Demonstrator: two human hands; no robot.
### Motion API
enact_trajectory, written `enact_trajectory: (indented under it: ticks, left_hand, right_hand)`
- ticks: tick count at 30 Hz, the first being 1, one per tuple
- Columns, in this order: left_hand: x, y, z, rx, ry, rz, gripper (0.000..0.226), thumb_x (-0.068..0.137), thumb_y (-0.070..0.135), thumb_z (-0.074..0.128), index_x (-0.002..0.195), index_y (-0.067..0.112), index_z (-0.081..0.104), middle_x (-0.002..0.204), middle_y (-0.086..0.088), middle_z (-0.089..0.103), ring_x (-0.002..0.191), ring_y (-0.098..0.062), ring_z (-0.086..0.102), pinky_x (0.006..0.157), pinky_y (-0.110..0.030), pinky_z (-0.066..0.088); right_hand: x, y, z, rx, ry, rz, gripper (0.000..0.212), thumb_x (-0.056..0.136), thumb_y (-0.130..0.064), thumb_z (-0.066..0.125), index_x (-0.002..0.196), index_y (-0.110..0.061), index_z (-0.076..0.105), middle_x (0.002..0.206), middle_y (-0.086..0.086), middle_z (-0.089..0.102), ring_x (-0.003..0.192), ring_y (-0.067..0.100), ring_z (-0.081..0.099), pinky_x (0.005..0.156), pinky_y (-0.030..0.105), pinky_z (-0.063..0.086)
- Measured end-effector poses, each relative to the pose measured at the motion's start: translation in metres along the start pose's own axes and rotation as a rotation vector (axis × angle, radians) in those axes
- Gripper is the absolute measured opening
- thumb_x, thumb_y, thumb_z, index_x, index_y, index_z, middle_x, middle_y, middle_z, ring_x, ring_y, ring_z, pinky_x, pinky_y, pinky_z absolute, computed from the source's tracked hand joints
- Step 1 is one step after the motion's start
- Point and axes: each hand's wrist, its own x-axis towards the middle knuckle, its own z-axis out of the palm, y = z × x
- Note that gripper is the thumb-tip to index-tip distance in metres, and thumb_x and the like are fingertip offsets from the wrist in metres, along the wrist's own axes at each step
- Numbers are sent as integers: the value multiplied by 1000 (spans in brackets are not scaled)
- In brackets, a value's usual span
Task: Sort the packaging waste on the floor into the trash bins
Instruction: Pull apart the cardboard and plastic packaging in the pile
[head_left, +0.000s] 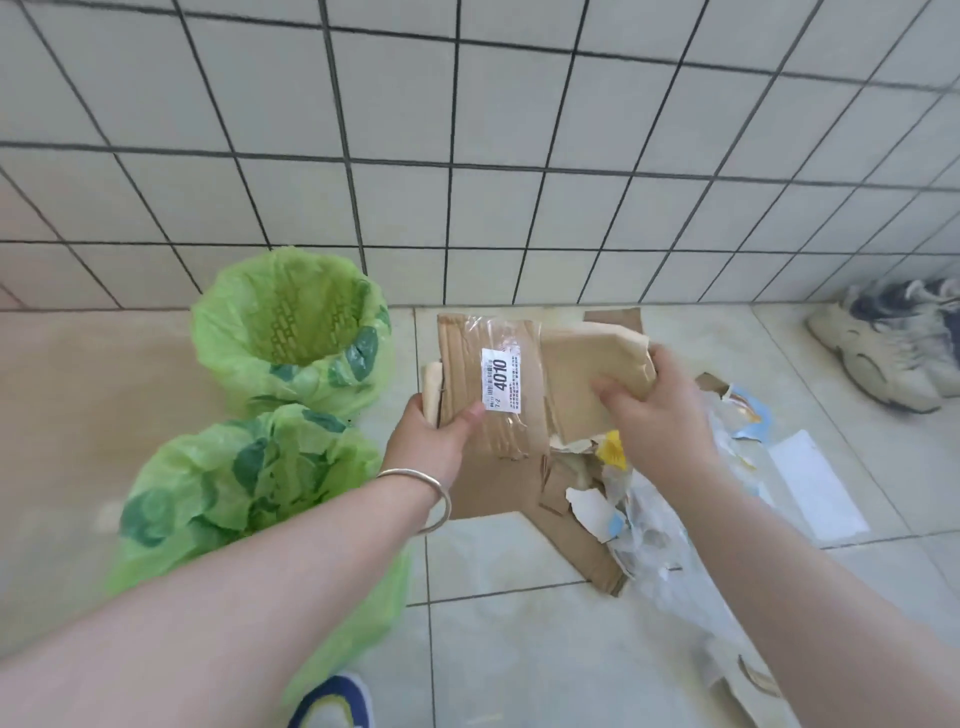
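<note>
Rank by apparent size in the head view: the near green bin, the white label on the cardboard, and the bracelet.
1. Near green bin, largest, though closeness to the camera inflates it.
2. Bracelet.
3. White label; close to the bracelet, so this order is unsure.

The wall was faced in pale square tiles with dark grout lines — it met the floor along a straight seam. The floor carried larger, glossy off-white tiles. A pair of worn sneakers sat at the wall's foot — far right.
</note>
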Motion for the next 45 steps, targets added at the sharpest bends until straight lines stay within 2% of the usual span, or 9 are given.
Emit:
enact_trajectory:
  ticks: [3,6,11,16,26,32,39,42,45]
  left_hand:
    - [-29,17,-38,-48,4,55,28,87,35,61,109,18,54,102,-5,66,93,-27,63,83,-35,49]
    - [-58,27,-78,-67,24,105,19,91,32,56,106,21,51,97,-2,63,90,-22,60,74,-28,48]
    - [-94,28,-148,-21,82,143,24,94,32,50,117,23,49,96,0,58,88,-21,54,74,-27,37]
    - [-90,6,-201,79,26,103,27,89,23,61,109,33,46,102,0,63,104,-25,61,93,-37,48]
    - [-29,-62,-211,404,-7,-163,45,73,12,73,116,16,58,98,-5,65,95,-24,62,79,-28,47]
    - [24,-108,-178,608,-46,-348,45,71,25,60,114,14,55,102,-12,67,93,-30,65,85,-37,55]
    - [56,-141,-159,614,-118,-488,15,85,17,56,96,9,62,109,-16,67,100,-31,64,81,-31,48]
    - [65,-154,-156,598,-129,-510,24,86,19,54,106,9,64,116,-16,65,103,-29,63,78,-28,45]
    - [66,-149,-156,640,-93,-561,13,89,16,53,88,8,63,116,-19,64,106,-30,61,74,-26,40]
  right_hand:
    - [-33,-43,21,135,-141,-20,43,88,-16,63,126,-26,45,102,-3,57,92,17,57,53,5,44]
    - [-65,-69,49,217,-291,50,77,85,-23,67,146,-36,23,123,-4,51,107,16,54,74,19,49]
    - [-101,-107,84,259,-447,115,28,87,-23,65,110,-24,50,98,-6,61,83,6,57,66,21,45]
    - [-118,-124,122,107,-454,20,35,84,-17,66,116,-12,51,119,6,48,96,17,51,63,19,41]
    - [-108,-67,202,15,-473,214,71,78,-11,72,136,-21,32,113,-1,49,100,20,51,77,28,43]
    - [-94,-26,249,-253,-510,341,47,85,-9,53,130,-19,44,123,5,61,111,25,58,78,27,45]
    - [-80,14,294,-578,-631,445,42,90,-18,48,132,-17,41,136,10,48,130,27,45,110,38,37]
    - [-79,24,306,-707,-729,451,44,93,-19,43,136,-11,37,137,12,44,130,28,43,110,36,36]
    - [-78,22,309,-863,-762,382,40,95,-19,42,133,-8,44,132,13,49,125,28,49,106,36,41]
